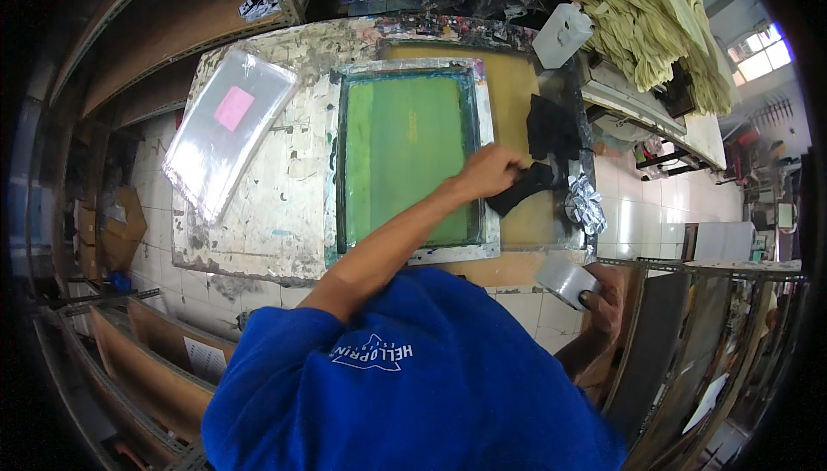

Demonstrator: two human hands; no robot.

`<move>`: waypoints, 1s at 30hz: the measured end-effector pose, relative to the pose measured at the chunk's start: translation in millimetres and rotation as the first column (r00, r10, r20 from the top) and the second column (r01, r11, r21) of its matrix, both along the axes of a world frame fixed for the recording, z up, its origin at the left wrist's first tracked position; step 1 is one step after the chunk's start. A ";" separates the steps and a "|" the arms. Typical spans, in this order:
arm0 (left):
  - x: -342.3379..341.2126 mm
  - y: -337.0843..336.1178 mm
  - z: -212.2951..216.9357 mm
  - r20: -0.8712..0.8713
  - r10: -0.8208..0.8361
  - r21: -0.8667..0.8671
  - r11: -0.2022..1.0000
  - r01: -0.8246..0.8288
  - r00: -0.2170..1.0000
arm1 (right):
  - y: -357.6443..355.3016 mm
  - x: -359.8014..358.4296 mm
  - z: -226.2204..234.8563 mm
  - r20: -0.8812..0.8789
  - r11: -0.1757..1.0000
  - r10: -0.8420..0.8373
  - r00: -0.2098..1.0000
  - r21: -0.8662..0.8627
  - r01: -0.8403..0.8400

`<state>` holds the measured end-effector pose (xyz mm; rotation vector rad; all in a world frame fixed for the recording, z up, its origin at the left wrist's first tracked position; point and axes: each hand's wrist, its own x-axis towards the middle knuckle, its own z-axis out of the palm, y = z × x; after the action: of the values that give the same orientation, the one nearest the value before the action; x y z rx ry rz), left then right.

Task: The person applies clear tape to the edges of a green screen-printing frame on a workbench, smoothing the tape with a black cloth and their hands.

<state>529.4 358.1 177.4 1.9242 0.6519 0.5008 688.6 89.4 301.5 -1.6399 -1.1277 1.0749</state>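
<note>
My left hand reaches across a screen-printing frame with a green mesh. Its fingers are curled in beside a black cloth, at the frame's right edge; whatever they may grip is hidden. Another black cloth lies just beyond. Lower right, my right hand holds a wide roll of clear or silvery tape, the thumb pressed on its side. A crumpled silvery wad lies on the table's right edge, above the roll.
On the paint-stained table, a clear plastic-wrapped stack with a pink label lies left. A white jug stands at the back right, near hanging pale yellow cloths. Racks of boards flank me low on both sides.
</note>
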 end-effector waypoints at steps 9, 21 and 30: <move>8.2 -20.7 55.5 0.238 -0.029 -0.146 0.987 0.066 0.971 | 13.8 -25.9 -8.4 -0.031 0.978 -0.202 0.979 0.035 0.203; -113.7 -44.7 9.7 0.175 -0.019 -0.740 0.657 0.145 0.984 | 86.3 -63.4 -56.0 0.171 0.981 0.196 0.966 -0.040 -0.192; -119.6 -38.8 11.0 0.125 0.155 -0.623 0.781 -0.044 0.980 | 107.8 -79.0 -43.6 0.192 0.954 0.298 0.935 -0.035 -0.297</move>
<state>409.8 319.3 188.4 1.2110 0.7030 0.4395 609.7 197.1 257.9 -1.6404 -1.5432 1.1211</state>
